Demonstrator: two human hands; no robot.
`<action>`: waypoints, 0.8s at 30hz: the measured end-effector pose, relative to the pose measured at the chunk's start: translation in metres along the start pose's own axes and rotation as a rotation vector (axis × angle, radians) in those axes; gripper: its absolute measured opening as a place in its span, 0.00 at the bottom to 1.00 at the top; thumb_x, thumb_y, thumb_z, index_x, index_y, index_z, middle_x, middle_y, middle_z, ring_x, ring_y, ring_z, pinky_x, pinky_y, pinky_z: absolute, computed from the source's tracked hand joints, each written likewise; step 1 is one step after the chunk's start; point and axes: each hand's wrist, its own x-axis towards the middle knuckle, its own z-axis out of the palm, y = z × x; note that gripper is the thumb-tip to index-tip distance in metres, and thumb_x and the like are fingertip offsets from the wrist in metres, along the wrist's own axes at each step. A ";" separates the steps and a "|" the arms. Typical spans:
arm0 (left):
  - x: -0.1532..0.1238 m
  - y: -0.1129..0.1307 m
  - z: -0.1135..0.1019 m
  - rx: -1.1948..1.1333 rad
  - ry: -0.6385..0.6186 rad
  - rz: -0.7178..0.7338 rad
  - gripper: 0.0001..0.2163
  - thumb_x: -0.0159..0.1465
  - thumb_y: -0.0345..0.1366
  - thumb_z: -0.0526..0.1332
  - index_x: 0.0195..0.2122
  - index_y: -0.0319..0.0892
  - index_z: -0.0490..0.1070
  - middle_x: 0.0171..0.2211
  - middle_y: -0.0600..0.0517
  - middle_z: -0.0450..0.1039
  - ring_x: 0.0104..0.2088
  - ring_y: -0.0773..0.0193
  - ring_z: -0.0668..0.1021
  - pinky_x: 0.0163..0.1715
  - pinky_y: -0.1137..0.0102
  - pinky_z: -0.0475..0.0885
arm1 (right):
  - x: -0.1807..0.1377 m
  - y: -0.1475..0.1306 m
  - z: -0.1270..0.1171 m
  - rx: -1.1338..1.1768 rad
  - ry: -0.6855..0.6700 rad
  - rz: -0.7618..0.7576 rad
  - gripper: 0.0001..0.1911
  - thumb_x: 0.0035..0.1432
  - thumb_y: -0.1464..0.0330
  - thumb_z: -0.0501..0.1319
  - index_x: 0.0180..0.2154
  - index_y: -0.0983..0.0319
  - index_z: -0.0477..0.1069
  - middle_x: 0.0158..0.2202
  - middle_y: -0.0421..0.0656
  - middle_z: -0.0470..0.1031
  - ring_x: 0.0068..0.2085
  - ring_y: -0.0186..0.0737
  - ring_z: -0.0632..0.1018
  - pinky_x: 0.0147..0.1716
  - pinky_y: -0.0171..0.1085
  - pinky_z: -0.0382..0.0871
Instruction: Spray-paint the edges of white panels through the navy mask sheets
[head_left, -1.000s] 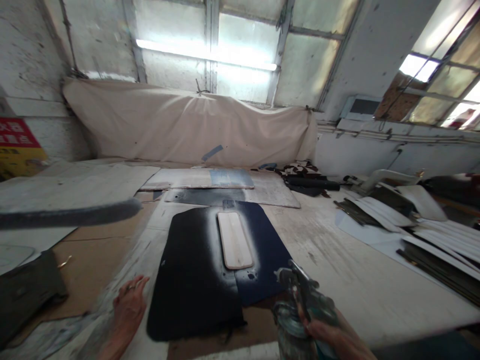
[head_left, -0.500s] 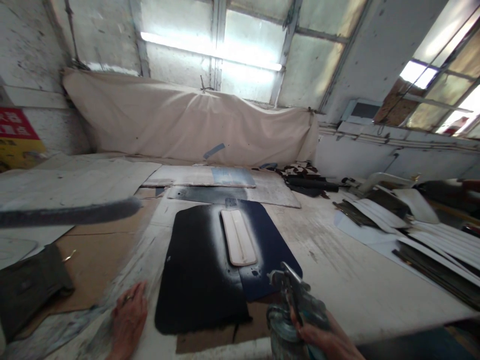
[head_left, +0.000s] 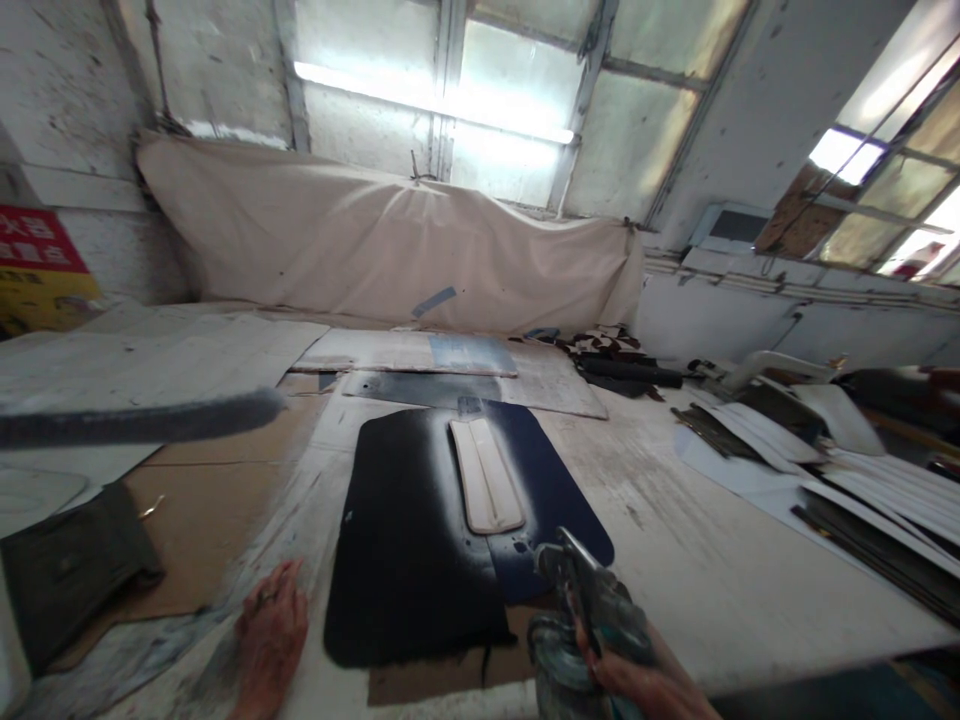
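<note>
My right hand (head_left: 634,668) is wrapped round a metal spray gun (head_left: 589,590) with a paint cup (head_left: 559,655) below it, at the lower right of the panel. The gun's nozzle end faces a small cream-coloured padded piece (head_left: 486,478) with rounded corners and a line down its middle. That piece lies on a flat sheet, black on its left part (head_left: 405,540) and dark blue on its right (head_left: 559,470). Pale overspray rings the piece. Left of the sheet, my left hand (head_left: 274,630) rests on the table, palm down, fingers stretched forward, holding nothing.
Brown cardboard (head_left: 195,530) and a dark green folded piece (head_left: 79,570) lie at left. A blurred dark grey bar (head_left: 142,418) juts in there. Stacked pale and dark pieces (head_left: 862,480) sit at right. Flat boards (head_left: 420,390) and a hanging cloth (head_left: 390,240) are behind.
The view has swung slightly left, so most of the scene sits a little further right. The spray gun is slightly further left relative to the sheet. My left hand stays on the table.
</note>
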 end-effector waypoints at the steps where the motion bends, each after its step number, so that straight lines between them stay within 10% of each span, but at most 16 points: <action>1: 0.000 0.000 0.000 -0.009 0.002 -0.012 0.21 0.62 0.35 0.40 0.48 0.32 0.66 0.49 0.41 0.68 0.50 0.54 0.67 0.52 0.59 0.59 | -0.001 -0.002 0.001 0.006 -0.005 -0.009 0.11 0.24 0.68 0.68 0.16 0.62 0.68 0.17 0.41 0.65 0.23 0.40 0.68 0.23 0.39 0.62; 12: 0.000 -0.009 0.000 -0.154 -0.064 0.029 0.19 0.60 0.35 0.43 0.46 0.36 0.68 0.43 0.42 0.73 0.45 0.55 0.72 0.48 0.60 0.64 | -0.002 -0.015 0.042 0.030 0.250 -0.056 0.11 0.26 0.68 0.59 0.21 0.62 0.66 0.17 0.38 0.63 0.20 0.32 0.61 0.19 0.33 0.53; 24: -0.002 -0.017 0.014 -0.221 0.159 0.166 0.18 0.62 0.42 0.45 0.42 0.39 0.70 0.35 0.46 0.77 0.36 0.58 0.77 0.39 0.63 0.71 | 0.021 -0.059 0.042 -0.081 0.014 -0.193 0.10 0.30 0.68 0.58 0.23 0.62 0.65 0.21 0.39 0.63 0.25 0.34 0.62 0.25 0.35 0.55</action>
